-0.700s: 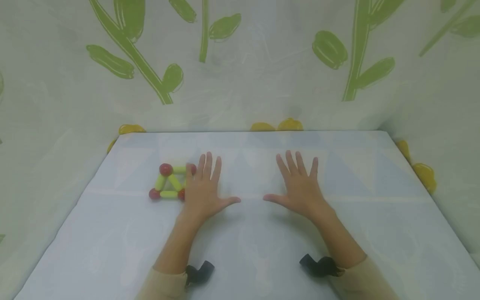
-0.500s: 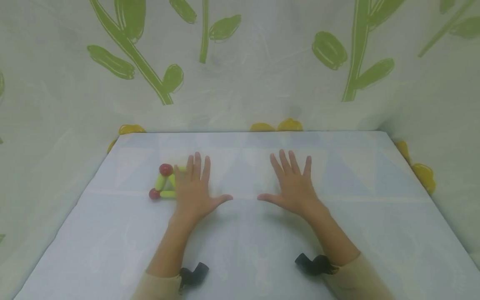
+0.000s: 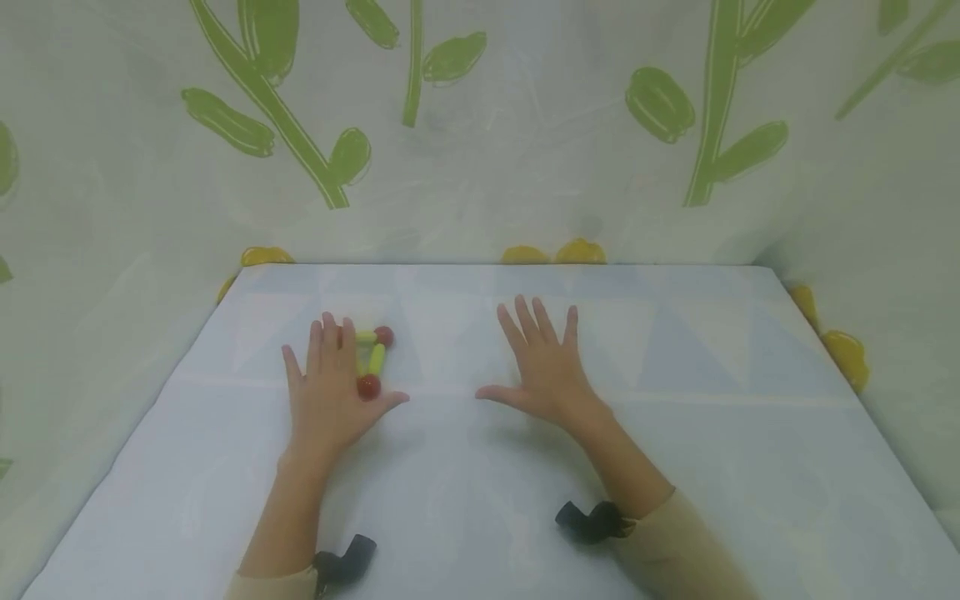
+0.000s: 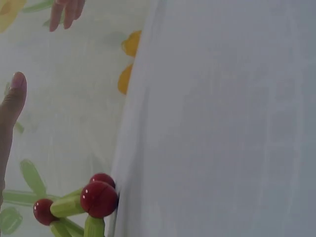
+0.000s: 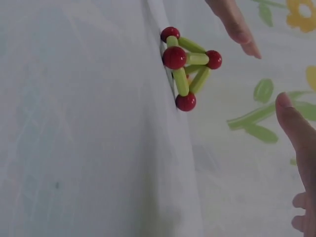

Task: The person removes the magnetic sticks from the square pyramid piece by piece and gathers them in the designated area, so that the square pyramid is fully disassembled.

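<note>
A ball-and-stick toy structure of red balls and yellow-green rods (image 3: 377,359) stands on the left part of the table. My left hand (image 3: 326,408), fingers spread straight, overlaps its left side in the head view and hides several of its balls and rods. To the right, my right hand (image 3: 551,379) is held out over the table with its fingers spread and nothing in it. The right wrist view shows the structure (image 5: 196,59) whole, with rods joined at the red balls. In the left wrist view, red balls (image 4: 99,199) show below my left thumb (image 4: 15,98).
The table (image 3: 465,492) has a pale cloth with faint blue triangles. Behind it and at the sides hang light sheets (image 3: 525,167) printed with green leaves and yellow flowers. A black wrist device (image 3: 592,522) sits at each sleeve cuff.
Both hands have moved to the left with fingers still spread. My left hand has passed across the structure, uncovering its right side and covering its left. The structure stays in place.
</note>
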A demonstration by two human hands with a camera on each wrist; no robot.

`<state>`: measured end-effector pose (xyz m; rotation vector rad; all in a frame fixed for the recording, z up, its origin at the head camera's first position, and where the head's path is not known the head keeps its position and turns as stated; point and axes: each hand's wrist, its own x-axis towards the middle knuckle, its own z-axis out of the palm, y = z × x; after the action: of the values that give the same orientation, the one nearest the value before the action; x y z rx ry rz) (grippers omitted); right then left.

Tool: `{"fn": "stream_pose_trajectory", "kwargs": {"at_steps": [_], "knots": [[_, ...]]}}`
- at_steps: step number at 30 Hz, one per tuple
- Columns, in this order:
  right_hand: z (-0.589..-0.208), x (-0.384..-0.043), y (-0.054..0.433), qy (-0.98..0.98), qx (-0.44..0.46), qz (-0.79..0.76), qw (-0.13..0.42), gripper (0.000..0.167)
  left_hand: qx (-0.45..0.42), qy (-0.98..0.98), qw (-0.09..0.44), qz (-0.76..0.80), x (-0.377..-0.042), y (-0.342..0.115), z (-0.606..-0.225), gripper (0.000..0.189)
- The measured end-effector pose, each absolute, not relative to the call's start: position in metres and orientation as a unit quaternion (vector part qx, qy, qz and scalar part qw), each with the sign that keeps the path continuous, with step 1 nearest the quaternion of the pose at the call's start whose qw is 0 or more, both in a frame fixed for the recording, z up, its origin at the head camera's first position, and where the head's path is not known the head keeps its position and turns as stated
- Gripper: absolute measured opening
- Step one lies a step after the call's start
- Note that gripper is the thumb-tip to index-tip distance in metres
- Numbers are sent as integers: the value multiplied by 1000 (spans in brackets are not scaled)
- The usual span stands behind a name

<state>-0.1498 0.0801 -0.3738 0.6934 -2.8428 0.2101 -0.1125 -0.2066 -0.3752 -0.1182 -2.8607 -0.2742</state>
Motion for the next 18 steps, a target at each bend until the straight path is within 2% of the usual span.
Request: {"fn": "stream_pose_trajectory", "kwargs": {"at_steps": [5, 9, 18], "knots": [[-374, -153, 62, -957, 254, 83, 111, 105, -17, -989, 116, -94, -105, -227, -377, 118], [-377, -155, 44, -956, 262, 93, 95, 104, -10, -987, 101, -121, -101, -242, -380, 120], [-394, -165, 4, -953, 281, 88, 66, 104, 36, -955, -13, -293, -101, -274, -387, 128]]}}
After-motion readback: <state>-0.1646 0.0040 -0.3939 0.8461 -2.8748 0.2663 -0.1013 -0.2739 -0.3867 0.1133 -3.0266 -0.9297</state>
